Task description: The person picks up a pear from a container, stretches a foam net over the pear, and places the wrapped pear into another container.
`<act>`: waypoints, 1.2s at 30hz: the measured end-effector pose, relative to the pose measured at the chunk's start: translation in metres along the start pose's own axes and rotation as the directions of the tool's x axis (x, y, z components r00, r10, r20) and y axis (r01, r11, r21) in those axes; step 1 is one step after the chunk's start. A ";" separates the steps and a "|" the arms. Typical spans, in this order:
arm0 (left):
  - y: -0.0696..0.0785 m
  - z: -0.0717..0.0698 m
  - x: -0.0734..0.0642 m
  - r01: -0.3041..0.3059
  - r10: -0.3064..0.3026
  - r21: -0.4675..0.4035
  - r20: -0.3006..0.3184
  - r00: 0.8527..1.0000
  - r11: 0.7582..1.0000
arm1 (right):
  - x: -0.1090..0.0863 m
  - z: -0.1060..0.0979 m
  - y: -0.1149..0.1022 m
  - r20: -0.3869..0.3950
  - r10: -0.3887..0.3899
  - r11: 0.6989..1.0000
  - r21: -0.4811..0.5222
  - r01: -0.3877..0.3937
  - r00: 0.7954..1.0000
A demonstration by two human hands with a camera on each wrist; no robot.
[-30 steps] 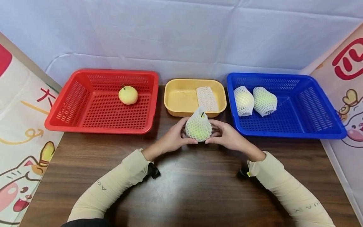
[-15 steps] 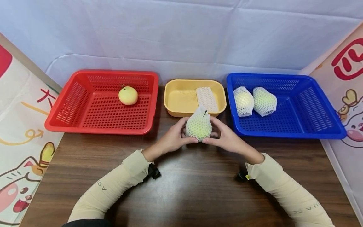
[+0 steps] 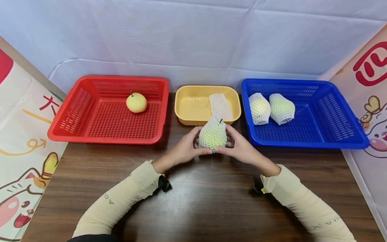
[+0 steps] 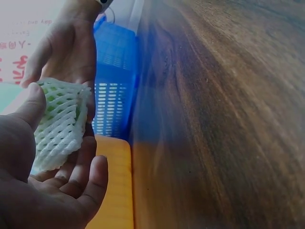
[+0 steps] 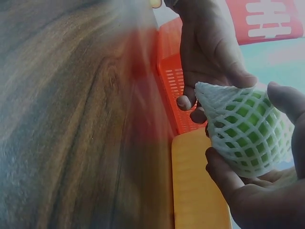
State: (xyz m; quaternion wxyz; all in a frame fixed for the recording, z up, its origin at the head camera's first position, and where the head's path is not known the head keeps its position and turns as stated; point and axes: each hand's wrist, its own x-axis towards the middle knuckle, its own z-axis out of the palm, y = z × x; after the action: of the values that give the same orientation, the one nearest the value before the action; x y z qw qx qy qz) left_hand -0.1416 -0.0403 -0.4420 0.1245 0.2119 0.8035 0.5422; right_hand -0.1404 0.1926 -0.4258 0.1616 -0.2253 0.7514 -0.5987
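A green-yellow pear (image 3: 213, 136) in a white foam net sleeve is held between both hands, just in front of the yellow tray. My left hand (image 3: 186, 145) grips its left side, thumb toward me and fingers behind. My right hand (image 3: 239, 145) grips the right side in the same way. The dark stem pokes out near the top of the net. In the left wrist view the foam net (image 4: 59, 126) covers most of the pear, with a little green showing. The right wrist view shows the net (image 5: 248, 131) stretched over it, both thumbs on it.
The red basket (image 3: 105, 139) at the left holds one bare pear (image 3: 136, 103). A flat foam net (image 3: 220, 106) lies in the yellow tray (image 3: 193, 120). In the blue basket (image 3: 308, 143) at the right lie two netted pears (image 3: 260, 109). The brown table (image 3: 208, 201) is below.
The pear has turned slightly between the hands, its stem shifting to the right. The right hand has moved a little left and its thumb sits closer to the left thumb.
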 end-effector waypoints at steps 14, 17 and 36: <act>0.005 0.002 -0.002 -0.014 0.014 -0.002 0.049 0.999 1.000 | -0.005 0.000 -0.005 -0.038 0.018 0.999 -0.032 -0.019 0.999; 0.004 0.001 -0.001 -0.025 0.024 0.000 0.055 0.998 1.000 | -0.005 -0.002 -0.007 -0.039 0.026 0.999 -0.038 -0.027 0.999; 0.014 0.005 0.009 -0.049 0.032 -0.134 -0.125 0.992 0.990 | -0.016 -0.026 -0.036 -0.100 -0.033 0.998 -0.050 0.029 0.994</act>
State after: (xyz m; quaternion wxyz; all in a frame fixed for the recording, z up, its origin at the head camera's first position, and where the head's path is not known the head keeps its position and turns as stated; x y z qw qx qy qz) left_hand -0.1448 -0.0276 -0.4304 0.0780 0.1854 0.7661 0.6104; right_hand -0.1351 0.2157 -0.3850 0.1086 -0.2103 0.7693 -0.5934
